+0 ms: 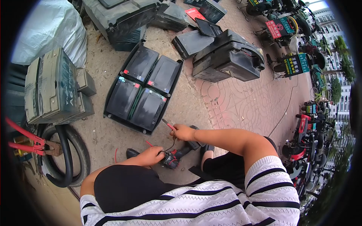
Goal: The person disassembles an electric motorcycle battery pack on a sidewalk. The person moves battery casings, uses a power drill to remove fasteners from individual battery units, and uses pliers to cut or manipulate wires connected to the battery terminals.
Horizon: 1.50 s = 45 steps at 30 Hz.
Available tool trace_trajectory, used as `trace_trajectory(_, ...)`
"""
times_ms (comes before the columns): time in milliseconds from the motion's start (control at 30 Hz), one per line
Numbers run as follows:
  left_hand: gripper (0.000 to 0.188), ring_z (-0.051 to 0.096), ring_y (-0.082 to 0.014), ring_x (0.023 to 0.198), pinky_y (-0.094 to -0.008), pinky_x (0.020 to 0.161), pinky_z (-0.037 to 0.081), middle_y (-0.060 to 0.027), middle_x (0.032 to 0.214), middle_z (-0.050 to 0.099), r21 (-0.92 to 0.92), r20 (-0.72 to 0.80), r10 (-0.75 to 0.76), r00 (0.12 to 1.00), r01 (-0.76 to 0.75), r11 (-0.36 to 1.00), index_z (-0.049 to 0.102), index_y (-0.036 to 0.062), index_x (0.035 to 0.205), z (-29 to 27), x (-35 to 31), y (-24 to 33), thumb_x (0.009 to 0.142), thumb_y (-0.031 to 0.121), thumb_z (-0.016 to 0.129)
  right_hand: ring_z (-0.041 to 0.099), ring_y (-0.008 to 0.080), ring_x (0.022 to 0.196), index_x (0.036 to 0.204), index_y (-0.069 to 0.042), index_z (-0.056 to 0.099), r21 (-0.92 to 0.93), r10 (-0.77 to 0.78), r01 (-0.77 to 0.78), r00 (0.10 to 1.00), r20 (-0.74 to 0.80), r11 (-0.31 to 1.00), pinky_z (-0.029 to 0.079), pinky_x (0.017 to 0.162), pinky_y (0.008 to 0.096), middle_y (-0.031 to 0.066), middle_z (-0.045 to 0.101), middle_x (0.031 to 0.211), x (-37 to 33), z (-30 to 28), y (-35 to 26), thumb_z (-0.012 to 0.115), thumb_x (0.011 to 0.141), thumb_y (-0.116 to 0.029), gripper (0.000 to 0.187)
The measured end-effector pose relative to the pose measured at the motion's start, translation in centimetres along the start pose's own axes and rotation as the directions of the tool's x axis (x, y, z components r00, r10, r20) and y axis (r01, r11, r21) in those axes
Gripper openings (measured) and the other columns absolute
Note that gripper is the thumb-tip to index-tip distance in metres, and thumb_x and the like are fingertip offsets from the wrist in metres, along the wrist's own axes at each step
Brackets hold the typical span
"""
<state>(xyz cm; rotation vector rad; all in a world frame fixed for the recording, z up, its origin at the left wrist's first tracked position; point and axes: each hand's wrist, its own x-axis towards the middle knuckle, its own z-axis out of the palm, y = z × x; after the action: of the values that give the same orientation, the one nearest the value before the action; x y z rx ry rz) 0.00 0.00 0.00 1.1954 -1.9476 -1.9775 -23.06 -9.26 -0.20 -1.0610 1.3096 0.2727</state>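
Observation:
My right hand (184, 133) is closed around a slim red tool (170, 125) with a dark narrow tip; its exact kind is too small to make out. The tip points toward the near right corner of a black open battery case (149, 130). Inside the case sit several black batteries (150, 107) with red terminal marks. Closer to me, my left hand (151, 156) is closed on a thin dark cable (171, 146) that runs up toward my right hand. A short red piece (149, 143) sticks out beside the left fingers. Below the hands a cordless drill (172, 159) lies on the ground.
On the left stand grey batteries (52, 86), a tyre (83, 150) and red-handled bolt cutters (28, 143). A white sack (49, 30) is behind them. More black cases (226, 56) stand at the far right, beyond which electric scooters (301, 64) are parked on paving.

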Motion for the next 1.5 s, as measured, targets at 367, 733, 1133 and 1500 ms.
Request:
trace_trajectory(367,0.021,0.056,-0.0208,0.066,-0.0361,0.064,0.046,-0.0143,0.074,0.061,-0.179,-0.016,-0.006,1.0,0.003,0.984,0.061,0.0015,0.088,-1.2,-0.5,-1.7,0.088,0.023,0.06,0.064,0.0415,0.095,0.099,0.003,0.054,-0.595,-0.213,0.114,0.972,-0.099,0.796,0.05,0.082,0.0477,0.0267,0.066,0.095,-2.0,2.7,3.3,0.06,0.083,-0.021,0.029)
trace_trajectory(733,0.022,0.057,-0.0335,0.054,-0.0393,0.051,0.043,-0.0167,0.062,0.057,0.037,-0.16,0.276,0.948,-0.273,0.961,0.066,0.0036,0.072,-3.6,0.1,1.5,0.081,0.022,0.074,0.063,0.03,0.093,0.106,-0.002,0.054,-0.88,-0.448,0.42,0.846,0.291,0.222,0.048,0.083,0.0382,0.0131,0.066,0.096,-3.3,5.8,6.9,0.058,0.086,-0.025,0.031)
trace_trajectory(1133,0.027,0.056,-0.0366,0.06,-0.0431,0.054,0.044,-0.0155,0.063,0.052,0.338,-0.309,0.639,0.704,-0.547,0.766,0.053,0.0025,0.065,-10.8,1.3,8.0,0.082,0.017,0.069,0.065,0.0348,0.096,0.105,-0.004,0.055,-0.813,-0.333,0.445,0.883,0.33,0.375,0.052,0.083,0.0444,0.0166,0.066,0.102,-1.9,5.1,5.7,0.064,0.082,-0.027,0.033)
trace_trajectory(1500,0.033,0.043,-0.0372,0.055,-0.0398,0.05,0.035,-0.0179,0.062,0.042,0.367,-0.619,0.488,0.615,-0.323,0.872,0.043,-0.0014,0.067,-14.7,2.9,5.1,0.09,0.01,0.064,0.062,0.033,0.103,0.104,-0.004,0.059,-0.867,-0.438,0.357,0.88,0.186,0.348,0.05,0.09,0.0411,0.0162,0.063,0.107,-1.0,4.6,2.9,0.071,0.075,-0.026,0.039)
